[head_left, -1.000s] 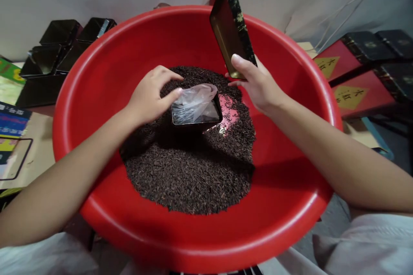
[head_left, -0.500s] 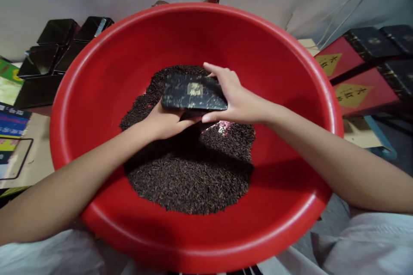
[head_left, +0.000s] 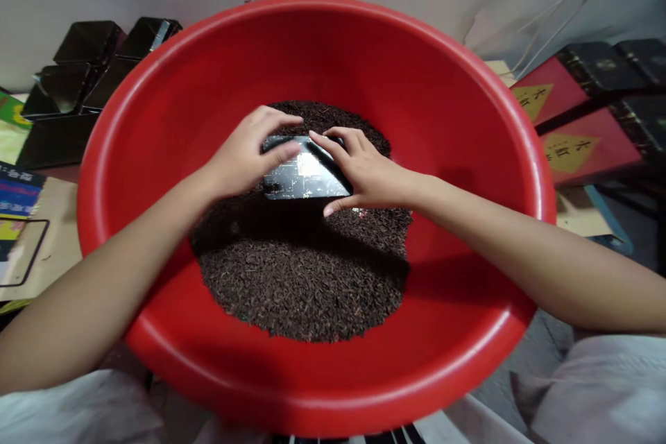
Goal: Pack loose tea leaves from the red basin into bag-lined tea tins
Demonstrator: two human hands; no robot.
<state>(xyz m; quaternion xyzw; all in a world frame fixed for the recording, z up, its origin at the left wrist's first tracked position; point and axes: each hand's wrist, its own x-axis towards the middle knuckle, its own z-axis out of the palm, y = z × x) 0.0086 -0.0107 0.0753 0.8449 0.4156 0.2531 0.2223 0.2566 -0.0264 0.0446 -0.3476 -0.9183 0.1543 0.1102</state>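
Observation:
A big red plastic basin (head_left: 468,104) fills the view, with a heap of dark loose tea leaves (head_left: 302,277) in its bottom. On the far part of the heap sits a small black tin with its black and gold lid (head_left: 304,177) on top. My left hand (head_left: 244,159) grips the tin's left side, fingers curled over the lid. From the right, my right hand (head_left: 361,170) presses on the lid, with its fingers over the top and the thumb under the near edge. The tin's body is mostly hidden by both hands.
Several open black tins (head_left: 88,69) are stacked at the back left by the wall. Red boxes with yellow labels (head_left: 567,146) and black lids lie to the right. Printed packaging (head_left: 21,201) lies at the left edge. My lap in light cloth shows below the basin.
One second ago my right hand held the lid up beside the open tin with its plastic liner. The lid has come down onto the tin, and both hands now press it.

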